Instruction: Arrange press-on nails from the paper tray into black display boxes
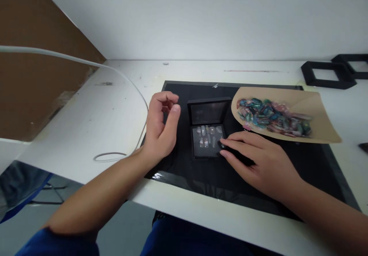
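Observation:
A small black box [209, 128] lies open on a black mat [301, 164], its lid raised at the back. Several pale press-on nails sit in its lower tray. My right hand [258, 160] rests flat on the mat beside the box, fingertips touching the tray's right edge. My left hand [161, 127] hovers just left of the box, fingers curled with thumb and forefinger pinched near each other; whether a nail is between them is too small to tell. A tan sheet [322, 121] to the right holds a pile of colourful nails [273, 118].
The white table [94, 121] meets a white wall at the back. A grey cable [120, 75] loops across the table's left side. Black square frames [327, 73] lie at the far right. A brown panel [34, 71] stands on the left.

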Demonstrator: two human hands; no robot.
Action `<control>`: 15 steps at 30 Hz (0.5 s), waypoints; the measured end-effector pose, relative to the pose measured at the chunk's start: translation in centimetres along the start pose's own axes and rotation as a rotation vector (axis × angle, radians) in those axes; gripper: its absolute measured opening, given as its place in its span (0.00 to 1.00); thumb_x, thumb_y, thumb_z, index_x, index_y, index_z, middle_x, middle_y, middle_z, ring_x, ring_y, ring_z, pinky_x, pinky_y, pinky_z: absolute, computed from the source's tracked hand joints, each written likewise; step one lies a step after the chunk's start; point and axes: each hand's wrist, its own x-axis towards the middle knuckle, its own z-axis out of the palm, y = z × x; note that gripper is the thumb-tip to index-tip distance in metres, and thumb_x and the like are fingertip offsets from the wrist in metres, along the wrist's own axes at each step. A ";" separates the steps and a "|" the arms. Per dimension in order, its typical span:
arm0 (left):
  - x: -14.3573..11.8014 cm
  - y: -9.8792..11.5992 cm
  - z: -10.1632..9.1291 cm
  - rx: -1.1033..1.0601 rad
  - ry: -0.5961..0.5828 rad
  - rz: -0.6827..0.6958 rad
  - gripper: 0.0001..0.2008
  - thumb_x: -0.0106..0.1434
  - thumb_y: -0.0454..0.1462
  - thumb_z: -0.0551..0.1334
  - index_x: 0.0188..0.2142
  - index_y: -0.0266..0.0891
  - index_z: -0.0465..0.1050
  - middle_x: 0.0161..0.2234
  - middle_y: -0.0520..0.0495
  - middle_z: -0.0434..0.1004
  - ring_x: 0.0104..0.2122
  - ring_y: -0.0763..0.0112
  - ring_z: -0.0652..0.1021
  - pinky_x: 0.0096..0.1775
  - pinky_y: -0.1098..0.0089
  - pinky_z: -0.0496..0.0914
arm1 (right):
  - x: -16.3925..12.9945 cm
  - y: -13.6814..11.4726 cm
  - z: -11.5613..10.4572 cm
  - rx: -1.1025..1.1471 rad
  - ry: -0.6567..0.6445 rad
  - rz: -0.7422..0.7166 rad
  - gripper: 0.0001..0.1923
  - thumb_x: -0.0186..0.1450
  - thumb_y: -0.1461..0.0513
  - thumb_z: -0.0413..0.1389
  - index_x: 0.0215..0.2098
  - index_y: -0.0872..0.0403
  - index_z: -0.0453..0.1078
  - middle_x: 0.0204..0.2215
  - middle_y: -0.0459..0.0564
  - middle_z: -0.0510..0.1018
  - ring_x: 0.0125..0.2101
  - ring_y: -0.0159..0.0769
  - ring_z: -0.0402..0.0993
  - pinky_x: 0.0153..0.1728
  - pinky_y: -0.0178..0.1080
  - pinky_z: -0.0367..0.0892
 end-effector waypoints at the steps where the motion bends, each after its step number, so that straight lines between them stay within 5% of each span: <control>1: 0.0 0.0 0.0 0.025 -0.025 0.004 0.13 0.72 0.41 0.59 0.55 0.46 0.67 0.48 0.45 0.73 0.45 0.66 0.74 0.47 0.63 0.71 | 0.0 0.0 0.0 0.012 0.012 0.002 0.10 0.70 0.63 0.59 0.46 0.57 0.79 0.41 0.55 0.83 0.40 0.41 0.80 0.44 0.44 0.76; 5: -0.1 0.2 0.2 0.128 -0.187 -0.011 0.32 0.66 0.38 0.67 0.66 0.45 0.59 0.56 0.42 0.75 0.55 0.62 0.75 0.57 0.59 0.69 | 0.0 -0.1 0.0 0.071 0.068 -0.002 0.19 0.68 0.65 0.60 0.57 0.56 0.72 0.42 0.54 0.82 0.40 0.40 0.80 0.49 0.45 0.75; 12: 0.5 1.4 -0.3 0.280 -0.290 0.129 0.12 0.65 0.32 0.67 0.48 0.42 0.77 0.40 0.49 0.85 0.43 0.67 0.83 0.57 0.57 0.69 | -0.5 -0.8 -0.6 0.069 0.193 0.069 0.39 0.68 0.63 0.60 0.74 0.51 0.50 0.39 0.49 0.81 0.28 0.34 0.74 0.32 0.38 0.73; 15: 0.5 2.2 -0.8 0.266 -0.490 0.300 0.11 0.63 0.26 0.63 0.39 0.43 0.78 0.41 0.53 0.86 0.47 0.67 0.82 0.59 0.58 0.68 | -0.4 -1.0 -1.0 0.010 0.222 0.024 0.40 0.69 0.63 0.60 0.74 0.55 0.48 0.31 0.46 0.81 0.25 0.34 0.73 0.30 0.38 0.71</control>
